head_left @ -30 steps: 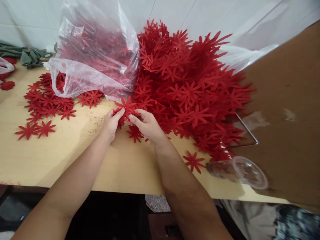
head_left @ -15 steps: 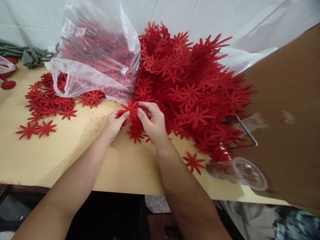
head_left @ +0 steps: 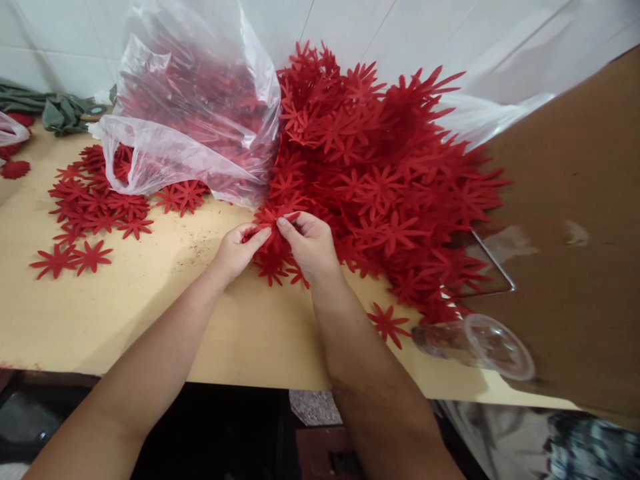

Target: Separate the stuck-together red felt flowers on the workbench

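My left hand (head_left: 234,252) and my right hand (head_left: 311,245) meet at the near edge of a big heap of red felt flower cut-outs (head_left: 385,173). Both pinch the same red felt flower (head_left: 271,221) between thumb and fingers, just above the wooden table (head_left: 150,307). More red flowers lie under and around my fingers. A clear plastic bag (head_left: 195,100) stuffed with the same red flowers stands just behind my left hand.
Loose red flowers (head_left: 95,207) are spread flat at the left. A single flower (head_left: 387,323) lies near the front edge. A clear plastic cup (head_left: 480,343) lies on its side at the right, by a brown cardboard panel (head_left: 575,233). Green fabric (head_left: 55,110) sits far left.
Both hands have moved slightly right and away from me, into the edge of the heap, still pinching the flower. Nothing else has shifted.
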### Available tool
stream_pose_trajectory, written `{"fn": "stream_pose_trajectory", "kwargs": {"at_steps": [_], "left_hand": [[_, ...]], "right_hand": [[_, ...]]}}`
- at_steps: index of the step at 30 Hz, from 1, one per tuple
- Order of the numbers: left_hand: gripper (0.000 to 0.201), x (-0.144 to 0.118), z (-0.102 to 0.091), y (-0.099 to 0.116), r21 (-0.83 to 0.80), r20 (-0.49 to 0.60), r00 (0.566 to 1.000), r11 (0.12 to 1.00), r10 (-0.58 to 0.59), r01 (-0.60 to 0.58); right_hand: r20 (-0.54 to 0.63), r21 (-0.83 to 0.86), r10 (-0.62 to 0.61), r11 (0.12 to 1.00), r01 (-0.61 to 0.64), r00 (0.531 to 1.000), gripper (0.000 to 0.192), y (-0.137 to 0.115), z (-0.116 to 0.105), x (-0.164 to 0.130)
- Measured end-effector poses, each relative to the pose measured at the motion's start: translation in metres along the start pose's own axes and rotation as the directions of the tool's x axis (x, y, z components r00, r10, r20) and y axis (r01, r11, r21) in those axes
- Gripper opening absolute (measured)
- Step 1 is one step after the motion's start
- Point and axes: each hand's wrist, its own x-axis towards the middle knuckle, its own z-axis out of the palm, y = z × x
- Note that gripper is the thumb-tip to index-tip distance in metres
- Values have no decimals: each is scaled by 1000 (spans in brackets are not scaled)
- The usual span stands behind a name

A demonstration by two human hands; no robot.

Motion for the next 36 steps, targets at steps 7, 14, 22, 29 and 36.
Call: {"fn": "stream_pose_trajectory", "kwargs": {"at_steps": [7, 14, 22, 29, 36], "left_hand": [[14, 0, 0, 3, -88, -9, 999, 995, -44, 43], [23, -6, 4, 10, -196, 49, 996, 977, -73, 81], [14, 3, -4, 3, -329, -152, 987, 944, -58, 5], [9, -1, -2, 11, -312, -204, 971, 948, -125, 56], [11, 4, -8, 9, -292, -256, 961, 956, -108, 29]], "right_hand": [[-99, -181, -47, 983, 29, 994, 51, -4, -2, -1], [8, -310, -105, 945, 102, 994, 50, -2, 6, -7], [321, -83, -39, 994, 69, 946, 35, 0, 8, -6], [179, -242, -19, 968, 63, 984, 32, 3, 0, -3], [15, -315, -86, 945, 87, 996, 37, -3, -2, -2]]}}
